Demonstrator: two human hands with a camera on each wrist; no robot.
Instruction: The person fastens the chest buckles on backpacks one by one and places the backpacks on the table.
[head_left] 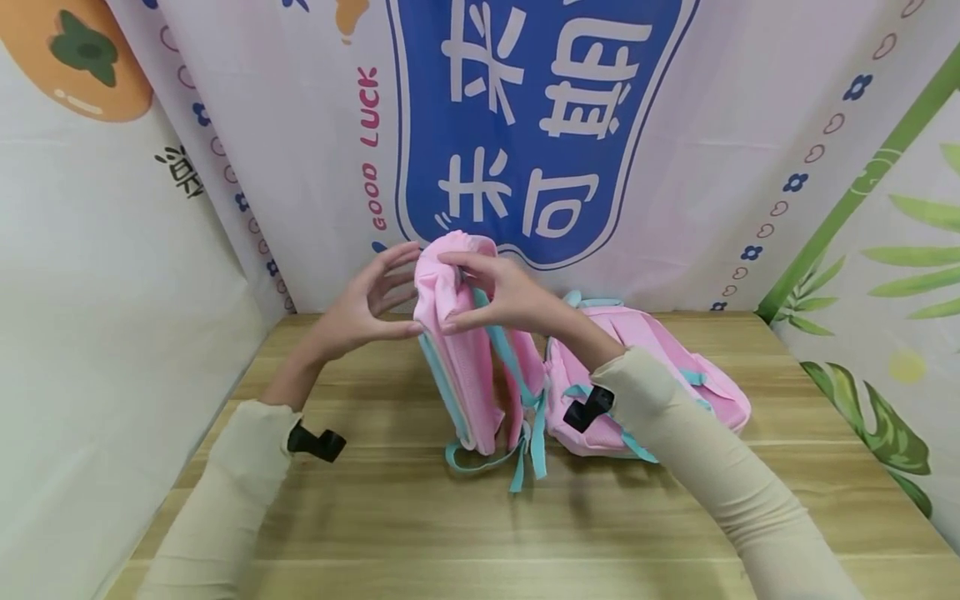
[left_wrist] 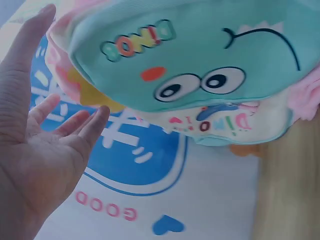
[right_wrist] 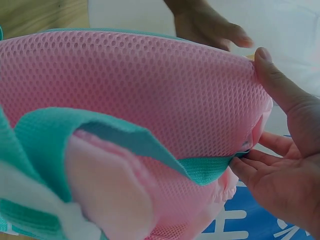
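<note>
A pink children's backpack [head_left: 454, 358] stands upright on the table, edge-on in the head view. Its front, in the left wrist view, is a mint panel [left_wrist: 200, 60] with cartoon eyes and colourful letters. My right hand [head_left: 504, 292] grips its top end, thumb on one edge and fingers by the teal strap [right_wrist: 205, 169]. Pink mesh [right_wrist: 145, 75] covers the back panel. On the other side my left hand [head_left: 367, 300] is held spread near the top, fingers apart; in the left wrist view the left hand [left_wrist: 45, 150] has nothing in its palm.
A second pink backpack [head_left: 637, 375] with teal straps lies on the wooden table [head_left: 360, 517], right of the upright one. Behind stands a printed cloth backdrop [head_left: 315, 167]. More printed cloth hangs at both sides. Loose teal strap ends [head_left: 538, 442] trail onto the tabletop.
</note>
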